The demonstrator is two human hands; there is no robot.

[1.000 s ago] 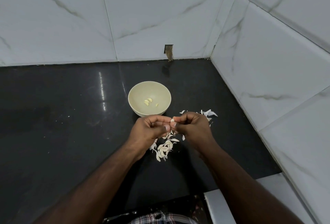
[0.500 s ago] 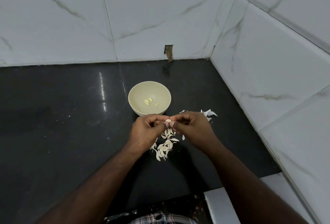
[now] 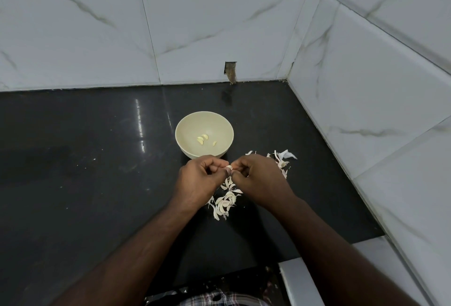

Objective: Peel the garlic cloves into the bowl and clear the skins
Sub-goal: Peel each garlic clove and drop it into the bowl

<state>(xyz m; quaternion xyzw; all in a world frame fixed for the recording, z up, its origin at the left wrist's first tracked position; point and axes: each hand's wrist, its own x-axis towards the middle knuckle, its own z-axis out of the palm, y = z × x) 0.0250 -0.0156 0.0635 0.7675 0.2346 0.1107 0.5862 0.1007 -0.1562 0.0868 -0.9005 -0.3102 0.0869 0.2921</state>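
- Garlic clove [image 3: 229, 167] pinched between the fingertips of both hands, held above the desk [image 3: 97, 159]; left hand [image 3: 200, 181] fingers curled round it from one side, right hand [image 3: 258, 179] fingers curled and nipping at it from the other; fingers pressed together, none spread.
- Step in hand, by judgement: stripping skin from this clove; skin looks partly on, too small to tell how much.
- Next move likely calls for a short pull with the right fingers, then a drop into the bowl [image 3: 181, 144] just beyond the fingertips.
- Bowl holds three peeled cloves [image 3: 202, 139]; task early to midway.
- Unpeeled cloves and skins [image 3: 225, 201] lie on the desk directly beneath the fingers; further loose skins [image 3: 284, 158] just beyond the right knuckles; clearing not yet begun.
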